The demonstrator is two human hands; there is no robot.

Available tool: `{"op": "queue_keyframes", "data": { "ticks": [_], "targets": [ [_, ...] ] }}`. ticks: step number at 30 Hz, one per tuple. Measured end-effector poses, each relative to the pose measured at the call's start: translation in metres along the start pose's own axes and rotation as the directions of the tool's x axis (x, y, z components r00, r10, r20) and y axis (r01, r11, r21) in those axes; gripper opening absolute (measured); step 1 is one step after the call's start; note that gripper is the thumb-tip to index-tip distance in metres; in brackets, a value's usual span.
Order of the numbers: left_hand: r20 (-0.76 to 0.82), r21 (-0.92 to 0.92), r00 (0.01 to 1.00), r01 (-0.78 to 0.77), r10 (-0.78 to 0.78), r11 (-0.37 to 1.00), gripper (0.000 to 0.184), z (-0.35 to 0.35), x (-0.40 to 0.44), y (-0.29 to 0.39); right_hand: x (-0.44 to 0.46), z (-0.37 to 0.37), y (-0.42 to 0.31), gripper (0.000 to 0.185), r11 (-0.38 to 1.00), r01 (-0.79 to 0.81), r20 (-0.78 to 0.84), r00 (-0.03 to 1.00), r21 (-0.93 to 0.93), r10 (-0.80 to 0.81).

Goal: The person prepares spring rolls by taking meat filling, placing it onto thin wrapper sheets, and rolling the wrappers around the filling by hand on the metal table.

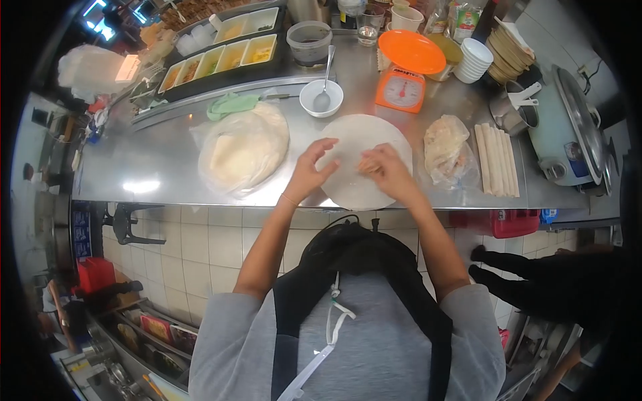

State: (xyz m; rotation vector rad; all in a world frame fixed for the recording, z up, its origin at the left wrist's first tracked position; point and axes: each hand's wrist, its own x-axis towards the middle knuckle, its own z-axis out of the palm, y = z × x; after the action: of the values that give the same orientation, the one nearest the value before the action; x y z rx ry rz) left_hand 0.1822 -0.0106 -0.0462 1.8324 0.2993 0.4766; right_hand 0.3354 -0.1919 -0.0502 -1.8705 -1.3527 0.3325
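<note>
- Centrally, a round pale disc (364, 130) lies flat on the steel counter (160, 167); clock directions here run from its middle, with twelve at the far side.
- The left hand (314, 169) is open at nine o'clock, thumb apart from the curved fingers, holding nothing visible.
- The right hand (382, 167), just off the middle toward three o'clock, has its fingers closed on a small brownish lump (368, 166), slightly blurred, over the disc.
- At three o'clock sits a clear bag of pale, lumpy food (447, 150); just beyond it, pale rolls (497, 160) lie side by side.
- Toward nine o'clock, plastic partly covers a pile of pale round sheets (244, 152), with a green cloth (232, 105) by its far edge.
- A white bowl (321, 105) holding a spoon (326, 79) stands at eleven o'clock.
- The orange scale (400, 88), topped by an orange plate (412, 51), stands at one o'clock.
</note>
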Motion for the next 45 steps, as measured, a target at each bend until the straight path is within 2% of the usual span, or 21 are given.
{"op": "queue_keyframes", "data": {
  "ticks": [2, 4, 6, 10, 12, 14, 16, 18, 20, 21, 23, 25, 27, 29, 31, 32, 34, 40, 42, 44, 45],
  "targets": [
    [0.035, 0.043, 0.999, 0.006, -0.007, 0.999, 0.047, 0.007, -0.007, 0.002, -0.003, 0.001, -0.011, 0.047, 0.996, -0.038, 0.051, 0.998, 0.078, 0.035],
    [0.075, 0.182, 0.99, -0.127, 0.115, 0.975, 0.048, 0.017, -0.009, 0.0, -0.001, -0.001, -0.014, 0.047, 0.985, -0.079, 0.109, 0.992, 0.151, 0.063],
    [0.072, 0.196, 0.99, -0.136, 0.124, 0.971, 0.043, 0.029, -0.009, 0.001, -0.007, -0.002, -0.008, 0.036, 0.997, -0.002, -0.118, 0.993, 0.076, 0.011],
    [0.102, 0.216, 0.99, -0.119, 0.098, 0.969, 0.026, 0.046, 0.0, 0.002, -0.005, 0.014, 0.006, 0.024, 0.979, -0.066, -0.099, 0.991, 0.195, 0.087],
    [0.113, 0.196, 0.993, -0.054, 0.032, 0.979, 0.022, 0.044, 0.002, -0.002, -0.002, 0.019, -0.004, 0.015, 0.997, 0.015, -0.138, 0.99, -0.071, -0.024],
    [0.132, 0.181, 0.991, 0.011, -0.035, 0.983, 0.017, 0.04, 0.0, -0.009, -0.002, 0.02, -0.001, 0.016, 0.991, 0.015, -0.103, 0.994, -0.134, -0.029],
    [0.179, 0.17, 0.984, -0.015, -0.016, 0.985, 0.031, 0.034, 0.002, -0.012, 0.002, 0.014, -0.001, 0.017, 0.979, 0.024, -0.072, 0.997, -0.2, -0.039],
    [0.187, 0.119, 0.981, -0.068, 0.045, 0.991, 0.039, 0.03, 0.003, -0.012, 0.004, 0.001, -0.003, 0.025, 0.987, -0.045, -0.03, 0.998, 0.156, 0.05],
    [0.187, 0.062, 0.978, -0.11, 0.097, 0.992, 0.048, 0.032, 0.004, -0.014, 0.005, 0.006, -0.001, 0.028, 1.0, 0.024, -0.104, 0.994, 0.02, -0.022],
    [0.176, 0.17, 0.972, -0.184, 0.154, 0.968, 0.053, 0.034, 0.006, -0.017, 0.004, 0.01, 0.0, 0.03, 0.99, 0.081, -0.166, 0.981, -0.115, -0.099],
    [0.17, 0.278, 0.962, -0.256, 0.215, 0.926, 0.059, 0.037, 0.01, -0.014, 0.004, 0.018, 0.007, 0.03, 0.993, 0.036, -0.06, 0.997, -0.116, -0.043],
    [0.223, 0.197, 0.969, 0.063, -0.107, 0.978, 0.057, 0.037, 0.013, -0.012, 0.005, 0.02, 0.01, 0.031, 0.992, -0.007, 0.046, 0.999, -0.122, 0.012],
    [0.247, 0.178, 0.962, 0.069, -0.112, 0.982, 0.059, 0.034, 0.014, -0.013, 0.003, 0.021, 0.01, 0.031, 0.978, 0.013, 0.059, 0.998, -0.209, -0.001],
    [0.272, 0.159, 0.955, 0.075, -0.116, 0.984, 0.06, 0.03, 0.01, -0.017, 0.001, 0.02, 0.013, 0.03, 0.988, -0.001, 0.049, 0.999, -0.157, 0.009],
    [0.207, 0.031, 0.972, -0.117, 0.108, 0.993, 0.047, 0.026, 0.007, -0.016, 0.002, 0.016, 0.014, 0.029, 0.994, -0.009, 0.038, 0.999, -0.108, 0.014],
    [0.206, 0.032, 0.973, -0.117, 0.108, 0.993, 0.047, 0.025, 0.008, -0.013, 0.001, 0.014, 0.013, 0.025, 0.999, -0.018, 0.003, 1.0, -0.038, 0.018],
    [0.121, 0.128, 0.954, -0.289, 0.275, 0.949, 0.025, 0.025, 0.007, -0.008, 0.001, 0.016, 0.012, 0.022, 0.999, -0.025, -0.026, 0.999, 0.035, 0.026],
    [0.088, 0.251, 0.994, -0.09, 0.07, 0.964, 0.005, 0.03, -0.001, -0.01, 0.001, 0.031, 0.002, 0.011, 0.989, 0.049, -0.118, 0.991, -0.137, -0.065],
    [0.112, 0.239, 0.993, -0.049, 0.022, 0.97, 0.013, 0.026, -0.001, -0.016, 0.001, 0.034, 0.0, 0.012, 0.944, 0.046, -0.079, 0.994, -0.326, -0.076],
    [0.136, 0.231, 0.991, -0.017, -0.015, 0.973, 0.022, 0.024, -0.001, -0.024, 0.004, 0.025, 0.006, 0.013, 0.979, 0.052, -0.058, 0.996, -0.199, -0.065],
    [0.144, 0.079, 0.989, 0.013, -0.024, 0.997, 0.034, 0.024, -0.004, -0.028, 0.004, 0.021, 0.009, 0.014, 0.997, 0.05, -0.032, 0.998, -0.065, -0.052]
  ]
}}
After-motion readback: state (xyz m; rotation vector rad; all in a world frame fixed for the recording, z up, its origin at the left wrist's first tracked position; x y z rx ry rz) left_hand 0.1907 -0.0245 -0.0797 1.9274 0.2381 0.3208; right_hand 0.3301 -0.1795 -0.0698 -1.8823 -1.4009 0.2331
